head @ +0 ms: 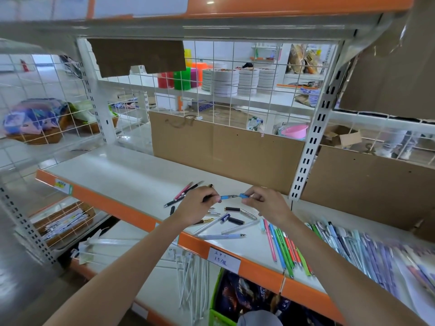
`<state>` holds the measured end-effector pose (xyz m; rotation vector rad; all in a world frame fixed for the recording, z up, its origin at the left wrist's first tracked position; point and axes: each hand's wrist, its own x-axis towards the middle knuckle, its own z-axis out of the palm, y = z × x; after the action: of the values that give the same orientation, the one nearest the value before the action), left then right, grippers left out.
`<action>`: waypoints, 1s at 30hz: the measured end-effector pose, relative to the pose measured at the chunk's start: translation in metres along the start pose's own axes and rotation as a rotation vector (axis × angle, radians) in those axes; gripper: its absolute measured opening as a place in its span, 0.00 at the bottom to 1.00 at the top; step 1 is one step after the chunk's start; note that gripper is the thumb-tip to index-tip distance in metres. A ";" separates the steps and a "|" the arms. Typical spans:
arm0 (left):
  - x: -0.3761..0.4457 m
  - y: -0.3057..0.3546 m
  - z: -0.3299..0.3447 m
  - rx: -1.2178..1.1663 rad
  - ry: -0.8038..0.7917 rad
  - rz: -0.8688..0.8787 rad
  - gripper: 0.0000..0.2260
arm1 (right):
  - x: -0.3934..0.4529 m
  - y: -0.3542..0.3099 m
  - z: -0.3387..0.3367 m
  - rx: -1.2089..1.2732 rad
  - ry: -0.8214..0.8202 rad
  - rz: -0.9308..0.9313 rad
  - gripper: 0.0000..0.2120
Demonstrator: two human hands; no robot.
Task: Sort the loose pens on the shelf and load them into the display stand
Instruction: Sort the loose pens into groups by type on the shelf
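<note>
While my left hand (200,203) pinches a blue pen (227,197) by its barrel and my right hand (263,201) pinches its blue cap (243,196), the two parts sit just apart above the shelf (131,175). If I push the cap on crooked, the tip could jam or slip from my fingers into the loose pens (231,218) below both hands. I see no display stand.

Smooth painted-metal shelf (122,175), matt brown cardboard backing (226,151), glossy plastic pens (286,249).
</note>
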<state>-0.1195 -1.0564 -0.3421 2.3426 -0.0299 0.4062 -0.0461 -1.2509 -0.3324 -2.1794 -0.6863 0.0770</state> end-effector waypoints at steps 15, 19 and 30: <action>0.013 0.008 -0.005 0.078 0.023 0.145 0.04 | 0.008 -0.021 0.002 0.046 -0.126 -0.038 0.07; 0.016 0.010 -0.005 0.107 0.140 0.280 0.06 | 0.008 -0.026 0.000 0.481 -0.193 0.179 0.10; -0.006 -0.001 0.048 0.205 0.221 0.251 0.07 | 0.008 0.002 0.008 0.671 -0.168 0.549 0.11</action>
<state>-0.1121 -1.0887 -0.3769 2.4882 -0.1862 0.8243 -0.0401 -1.2424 -0.3376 -1.6506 -0.0922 0.6812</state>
